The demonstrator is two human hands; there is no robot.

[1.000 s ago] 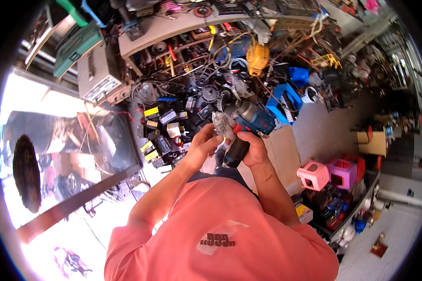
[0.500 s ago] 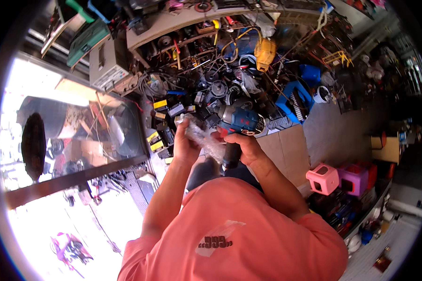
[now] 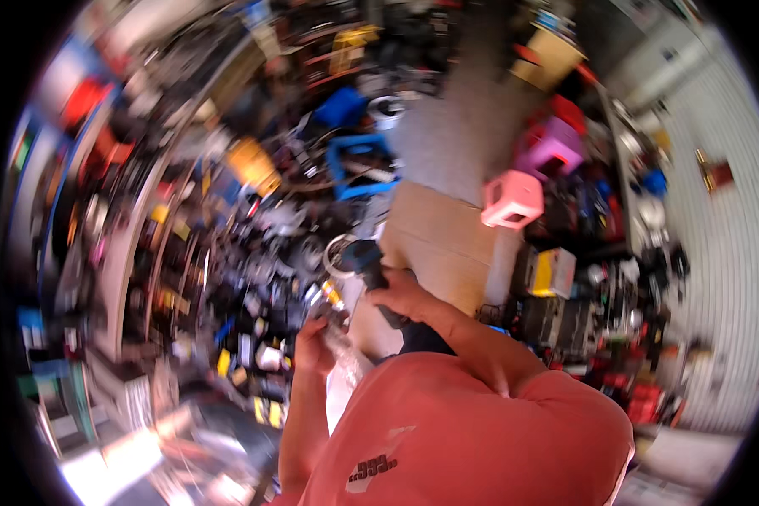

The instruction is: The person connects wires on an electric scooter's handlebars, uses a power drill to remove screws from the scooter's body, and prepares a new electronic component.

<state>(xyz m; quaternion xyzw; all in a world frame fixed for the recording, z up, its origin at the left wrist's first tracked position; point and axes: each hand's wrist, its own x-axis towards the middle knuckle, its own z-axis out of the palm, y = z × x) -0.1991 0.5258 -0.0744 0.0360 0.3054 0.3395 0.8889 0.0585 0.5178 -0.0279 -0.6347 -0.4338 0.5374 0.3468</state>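
My right hand [image 3: 403, 297] is wrapped round the handle of a blue and black cordless drill [image 3: 363, 255], held in front of my chest. The drill's body points away from me, and its lower handle is partly hidden by the hand. To the left, my left hand [image 3: 314, 347] is closed on a crumpled piece of clear plastic wrap [image 3: 344, 352], which hangs down towards my shirt. A small gap separates the two hands. Motion blur smears fine details of the wrap and the drill.
Flattened cardboard [image 3: 438, 236] covers the floor ahead. A blue crate [image 3: 339, 173], a yellow power tool [image 3: 253, 167] and many small parts lie to the left. Pink [image 3: 513, 199] and purple [image 3: 552, 148] plastic stools stand at right, near a yellow and white box [image 3: 553, 271].
The view has swung to the right, so the crate and parts pile now lie further left. Both hands still hold the drill and the wrap; the drill is now turned differently.
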